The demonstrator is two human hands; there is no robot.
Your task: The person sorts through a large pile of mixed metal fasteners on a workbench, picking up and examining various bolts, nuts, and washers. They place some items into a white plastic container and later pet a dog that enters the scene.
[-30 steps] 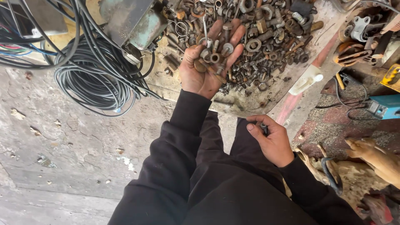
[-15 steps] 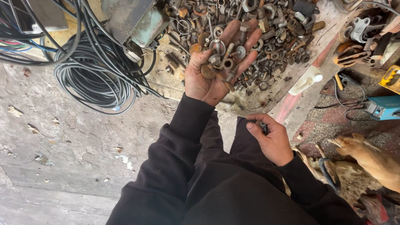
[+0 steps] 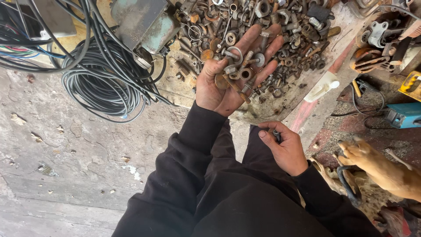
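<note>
My left hand (image 3: 228, 79) is raised palm up over a heap of rusty nuts, bolts and washers (image 3: 280, 30) spread on the ground. Its cupped palm carries a handful of the same rusty hardware (image 3: 239, 66), among it washers, a ring and a bolt. My right hand (image 3: 285, 147) rests lower, near my knee, with the fingers curled around a small dark bolt (image 3: 277, 135). Both arms wear black sleeves.
A coil of black cable (image 3: 101, 74) lies at the left beside a greenish metal box (image 3: 144, 24). A white plastic piece (image 3: 322, 85), a blue power tool (image 3: 403, 115) and metal parts (image 3: 377, 39) lie at the right. An animal's paw (image 3: 377, 164) reaches in at lower right.
My left hand has shifted slightly up and to the right over the heap with its handful. My right hand has stayed put with the bolt.
</note>
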